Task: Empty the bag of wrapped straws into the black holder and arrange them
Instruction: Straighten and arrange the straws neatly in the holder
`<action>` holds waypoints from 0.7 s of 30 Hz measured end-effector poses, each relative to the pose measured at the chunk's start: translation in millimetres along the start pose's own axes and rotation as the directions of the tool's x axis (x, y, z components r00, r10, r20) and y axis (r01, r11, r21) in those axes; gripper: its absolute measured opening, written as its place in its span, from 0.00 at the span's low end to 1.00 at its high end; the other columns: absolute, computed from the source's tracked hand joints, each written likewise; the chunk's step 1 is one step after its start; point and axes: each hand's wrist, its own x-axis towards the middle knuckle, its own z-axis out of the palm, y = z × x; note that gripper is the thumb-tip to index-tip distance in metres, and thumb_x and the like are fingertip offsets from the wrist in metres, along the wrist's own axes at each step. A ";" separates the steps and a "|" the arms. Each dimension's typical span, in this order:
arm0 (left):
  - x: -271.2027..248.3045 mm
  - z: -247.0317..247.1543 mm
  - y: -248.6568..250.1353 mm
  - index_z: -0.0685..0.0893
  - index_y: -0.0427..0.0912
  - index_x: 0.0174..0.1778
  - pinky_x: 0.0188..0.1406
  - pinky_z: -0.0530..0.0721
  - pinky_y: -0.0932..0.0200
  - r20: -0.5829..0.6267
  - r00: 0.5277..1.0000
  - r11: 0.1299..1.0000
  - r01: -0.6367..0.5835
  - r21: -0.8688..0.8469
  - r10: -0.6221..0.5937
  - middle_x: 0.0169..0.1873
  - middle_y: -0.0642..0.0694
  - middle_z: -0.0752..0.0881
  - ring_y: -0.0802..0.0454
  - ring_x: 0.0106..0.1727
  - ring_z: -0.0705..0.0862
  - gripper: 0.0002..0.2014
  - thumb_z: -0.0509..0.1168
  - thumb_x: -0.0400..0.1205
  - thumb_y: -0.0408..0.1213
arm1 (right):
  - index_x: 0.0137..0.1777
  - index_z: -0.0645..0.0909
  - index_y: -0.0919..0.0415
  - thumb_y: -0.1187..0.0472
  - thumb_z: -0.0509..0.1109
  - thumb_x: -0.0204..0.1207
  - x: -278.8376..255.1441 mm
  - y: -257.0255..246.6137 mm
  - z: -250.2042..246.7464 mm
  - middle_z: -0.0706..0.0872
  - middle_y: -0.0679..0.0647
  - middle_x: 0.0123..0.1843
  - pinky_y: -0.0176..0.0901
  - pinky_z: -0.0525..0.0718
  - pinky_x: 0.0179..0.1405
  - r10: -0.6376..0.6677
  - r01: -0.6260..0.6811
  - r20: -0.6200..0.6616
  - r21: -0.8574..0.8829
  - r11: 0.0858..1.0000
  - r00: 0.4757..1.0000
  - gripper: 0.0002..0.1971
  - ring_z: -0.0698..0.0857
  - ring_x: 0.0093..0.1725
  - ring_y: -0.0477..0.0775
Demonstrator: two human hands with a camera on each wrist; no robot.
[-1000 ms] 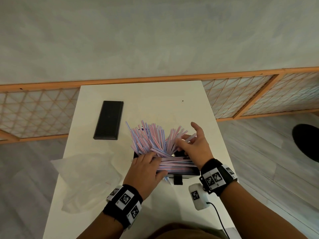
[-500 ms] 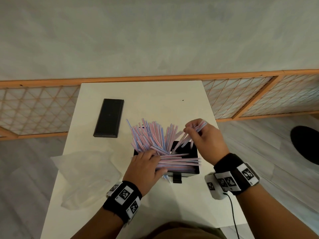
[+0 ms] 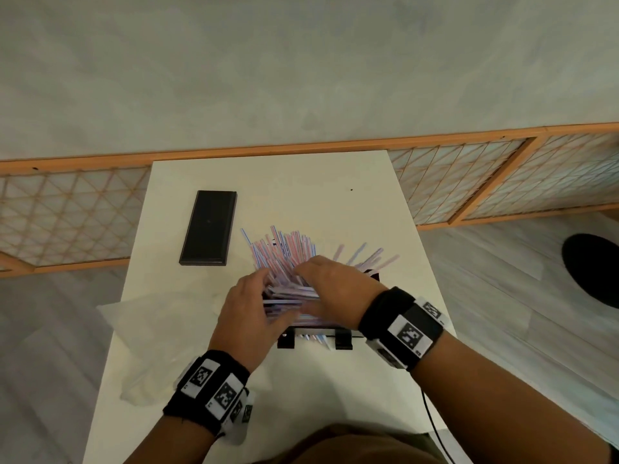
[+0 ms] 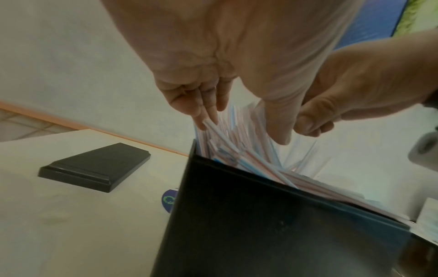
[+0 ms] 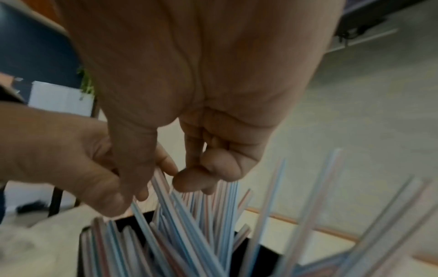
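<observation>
The black holder [image 3: 315,334] stands at the middle of the white table [image 3: 335,182], stuffed with pink and blue wrapped straws [image 3: 284,249] that fan out toward the back. A few straws [image 3: 368,259] lean to the right. My left hand [image 3: 274,296] reaches into the left side of the pile, its fingers [image 4: 206,120] fairly straight and touching the straw ends. My right hand [image 3: 306,283] is close beside it, fingers [image 5: 201,176] curled into the straws [image 5: 189,215] with the thumb on the other side. The holder's inside is hidden by hands and straws.
The empty clear plastic bag [image 3: 147,329] lies crumpled at the table's left edge. A flat black lid [image 3: 209,227] rests at the back left. A cable [image 3: 432,423] hangs from my right wrist. A wooden lattice screen [image 3: 67,216] runs behind the table.
My right hand, which held a few straws up at the right, has come down and left onto the pile beside my left hand. A few straws now lean right.
</observation>
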 end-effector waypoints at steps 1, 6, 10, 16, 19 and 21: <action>-0.4 -2.5 -2.7 0.73 0.60 0.75 0.63 0.86 0.47 0.000 0.999 0.999 0.036 -0.007 -0.036 0.65 0.57 0.80 0.53 0.65 0.80 0.37 0.78 0.72 0.64 | 0.69 0.76 0.57 0.51 0.74 0.79 -0.7 0.9 -0.4 0.80 0.56 0.63 0.53 0.84 0.55 0.011 -0.011 -0.015 0.025 1.000 1.000 0.22 0.84 0.56 0.58; -5.8 -7.9 1.5 0.71 0.51 0.80 0.68 0.83 0.46 -0.044 0.998 0.997 0.041 0.061 -0.039 0.71 0.50 0.79 0.49 0.69 0.78 0.34 0.74 0.80 0.57 | 0.60 0.81 0.55 0.52 0.69 0.79 -16.1 26.4 2.2 0.83 0.56 0.56 0.52 0.83 0.53 0.174 -0.174 0.003 -0.054 0.983 0.985 0.13 0.84 0.54 0.60; -5.5 -1.7 20.4 0.78 0.48 0.76 0.69 0.79 0.49 0.029 0.947 0.904 -0.315 0.288 0.321 0.69 0.51 0.81 0.49 0.69 0.78 0.23 0.67 0.85 0.52 | 0.61 0.83 0.57 0.54 0.62 0.80 -20.9 43.8 21.1 0.86 0.56 0.59 0.54 0.86 0.57 0.256 -0.249 0.064 -0.092 0.964 0.965 0.15 0.87 0.57 0.59; -0.2 39.3 30.6 0.78 0.42 0.79 0.78 0.75 0.43 0.231 0.867 0.739 -0.497 0.455 0.441 0.71 0.45 0.84 0.45 0.71 0.81 0.26 0.59 0.87 0.50 | 0.64 0.83 0.60 0.60 0.64 0.83 -12.2 37.3 49.2 0.87 0.57 0.61 0.52 0.84 0.62 0.057 -0.053 0.037 -0.094 0.994 0.998 0.13 0.85 0.60 0.59; 4.3 46.4 21.8 0.83 0.41 0.73 0.66 0.84 0.46 0.244 0.915 0.743 -0.403 0.535 0.321 0.59 0.45 0.89 0.45 0.59 0.86 0.28 0.54 0.85 0.55 | 0.66 0.82 0.56 0.58 0.63 0.82 -5.3 42.5 55.5 0.84 0.55 0.60 0.55 0.87 0.54 0.110 -0.107 0.023 -0.104 0.989 0.994 0.14 0.86 0.55 0.58; 6.2 48.7 15.1 0.87 0.43 0.65 0.56 0.86 0.47 0.255 0.908 0.725 -0.418 0.548 0.331 0.52 0.47 0.89 0.45 0.52 0.86 0.27 0.51 0.85 0.55 | 0.66 0.81 0.59 0.58 0.59 0.85 -4.6 43.2 52.6 0.82 0.58 0.61 0.55 0.87 0.50 0.168 -0.154 0.079 -0.154 0.976 0.983 0.15 0.85 0.55 0.61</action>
